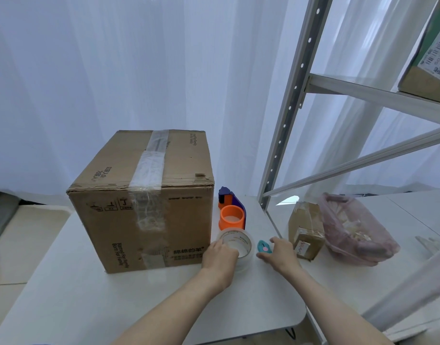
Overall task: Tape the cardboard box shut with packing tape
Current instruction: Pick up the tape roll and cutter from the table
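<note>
**Tape already across the seam**

Box (144,200) stands on the table (77,307), flaps closed, a tape strip over top and front. Left hand (220,257) curls its fingers around the clear tape roll (235,242); right hand (280,255) rests open, empty, beside a teal cutter (263,247). Sealing looks nearly finished.

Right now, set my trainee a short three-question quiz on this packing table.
1. True or false: the clear tape roll is mounted on the orange and purple dispenser.
2. What does the left hand rest on? A) the cardboard box B) the tape roll C) the teal cutter
3. Fill in: the strip of tape already on the box runs over its top and down its ____ face.

Key:
1. False; the roll lies on the table in front of the dispenser.
2. B
3. Front; the right hand is beside the cutter.
</note>
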